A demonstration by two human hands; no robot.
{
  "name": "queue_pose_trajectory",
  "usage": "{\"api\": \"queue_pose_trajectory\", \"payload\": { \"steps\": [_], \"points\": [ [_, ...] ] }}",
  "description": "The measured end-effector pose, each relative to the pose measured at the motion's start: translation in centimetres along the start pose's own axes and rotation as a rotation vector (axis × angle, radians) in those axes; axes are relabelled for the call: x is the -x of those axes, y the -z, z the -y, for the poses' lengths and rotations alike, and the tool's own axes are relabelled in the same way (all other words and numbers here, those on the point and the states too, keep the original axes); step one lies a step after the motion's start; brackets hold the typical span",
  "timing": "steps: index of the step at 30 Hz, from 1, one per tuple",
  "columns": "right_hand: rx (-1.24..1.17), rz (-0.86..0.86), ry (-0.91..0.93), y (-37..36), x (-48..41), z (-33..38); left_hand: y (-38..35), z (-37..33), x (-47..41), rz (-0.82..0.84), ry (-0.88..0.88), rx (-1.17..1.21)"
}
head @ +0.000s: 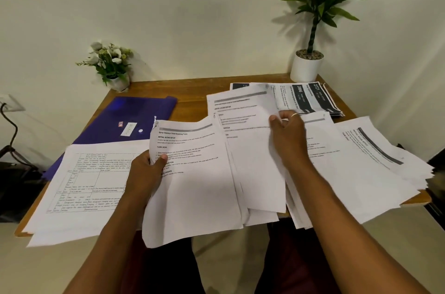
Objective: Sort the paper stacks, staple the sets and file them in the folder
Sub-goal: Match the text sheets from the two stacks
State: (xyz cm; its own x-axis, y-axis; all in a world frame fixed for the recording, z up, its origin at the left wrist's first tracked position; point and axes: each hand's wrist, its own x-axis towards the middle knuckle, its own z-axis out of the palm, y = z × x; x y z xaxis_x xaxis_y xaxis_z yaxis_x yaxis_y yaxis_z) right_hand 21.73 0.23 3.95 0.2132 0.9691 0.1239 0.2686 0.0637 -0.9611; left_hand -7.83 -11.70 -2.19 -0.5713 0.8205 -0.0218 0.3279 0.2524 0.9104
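Head camera looks down on a wooden table [192,89]. Upper left: one small flower pot [110,65]. Below it, one purple folder [125,120] lies flat, long axis running lower left to upper right, partly under a stack of table-printed sheets [91,185]. Centre: the left hand [147,173] grips a set of pages [192,185] by its left edge, thumb on top, heading at the far end. The right hand [289,134], fingers curled, pinches one sheet [245,130]. Right: a fan of loose sheets [373,173], too many to count. Upper right: dark-headed pages [310,98] and one potted plant [307,67].
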Motion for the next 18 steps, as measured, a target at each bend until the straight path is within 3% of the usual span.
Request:
{"api": "queue_pose_trajectory", "payload": {
  "steps": [4,9,13,18],
  "points": [
    [0.078,-0.031,-0.024,3.7,-3.0,-0.2,0.0,-0.3,0.2,-0.007,0.007,0.018],
    [0.462,-0.031,-0.063,9.4,-6.0,-3.5,-0.1,-0.3,0.0,-0.005,0.013,0.02],
    [0.665,-0.004,-0.076,9.5,-5.9,-6.9,-0.1,-0.4,0.1,0.002,0.019,0.032],
    [0.92,-0.17,0.159,7.4,-4.9,-8.7,0.1,-0.2,0.2,0.012,0.015,0.039]
  ]
}}
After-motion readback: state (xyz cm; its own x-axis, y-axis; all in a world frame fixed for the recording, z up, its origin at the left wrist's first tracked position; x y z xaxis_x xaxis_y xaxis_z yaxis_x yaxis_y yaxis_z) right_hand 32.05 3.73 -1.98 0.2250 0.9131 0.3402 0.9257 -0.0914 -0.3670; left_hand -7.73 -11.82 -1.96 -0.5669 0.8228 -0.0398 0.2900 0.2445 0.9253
